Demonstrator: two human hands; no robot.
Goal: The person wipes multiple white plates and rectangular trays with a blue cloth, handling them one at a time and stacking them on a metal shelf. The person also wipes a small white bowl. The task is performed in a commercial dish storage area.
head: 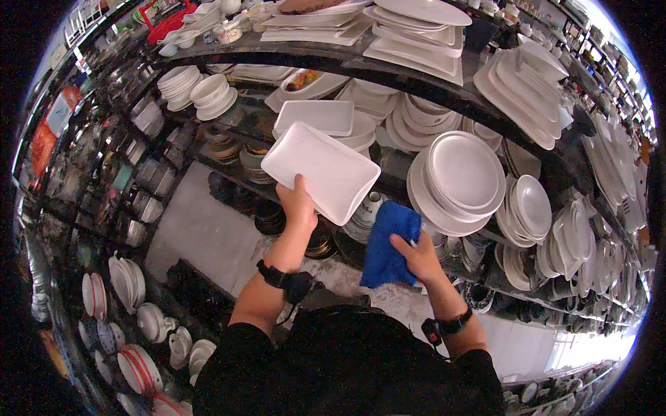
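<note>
My left hand grips the near edge of a white rectangular plate, thumb on top, fingers hidden beneath. The plate is held up in front of the shelf, its face towards me. In my right hand is a blue cloth, hanging down from the grip and apart from the plate. A small white object, too small to name, shows by the fingers. Just behind the held plate, another white rectangular dish rests on a stack on the shelf. Right of the cloth stands a stack of round white plates.
Stacked white platters fill the upper shelf, whose dark edge runs above my hands. White bowls stand at the left. Oval dishes line the right side. Red-striped crockery lies at lower left, beyond a pale floor.
</note>
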